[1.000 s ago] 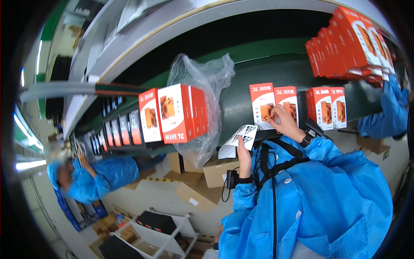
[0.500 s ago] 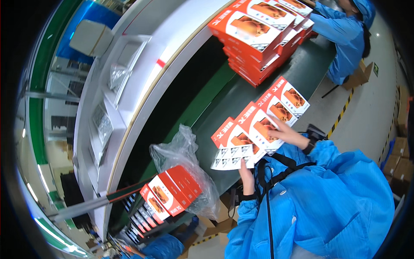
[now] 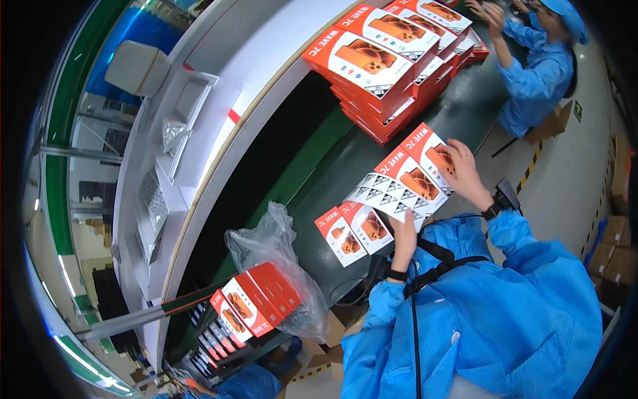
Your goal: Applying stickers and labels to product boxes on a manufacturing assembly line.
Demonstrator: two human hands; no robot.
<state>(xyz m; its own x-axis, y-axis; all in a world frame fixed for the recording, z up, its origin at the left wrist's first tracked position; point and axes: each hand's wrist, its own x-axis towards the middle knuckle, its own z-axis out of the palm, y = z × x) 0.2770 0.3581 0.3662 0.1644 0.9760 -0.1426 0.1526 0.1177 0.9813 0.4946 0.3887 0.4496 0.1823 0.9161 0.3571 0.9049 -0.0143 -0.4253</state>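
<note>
A row of red-and-white printed boxes lies before me, including a near-left box [image 3: 341,237], a middle box [image 3: 413,178] and a far-right box [image 3: 425,146]. My left hand [image 3: 403,243] is closed on a white sheet of black triangular stickers [image 3: 385,195], its thumb on top. The sheet lies across part of the row and hides some box faces. My right hand [image 3: 467,174] rests on the far-right box's face, fingers apart; a small sticker under the fingertips cannot be made out.
A tall stack of similar boxes [image 3: 372,63] stands on the dark green conveyor belt [image 3: 312,193]. Nearer left are crumpled clear plastic [image 3: 269,229] and another row of boxes [image 3: 266,296]. A white shelf [image 3: 219,159] runs along the left. A co-worker in blue [image 3: 538,73] is at the far right.
My right hand has moved farther right along the row, onto the far-right box. My left hand and the sticker sheet have shifted right and up, uncovering the near-left boxes.
</note>
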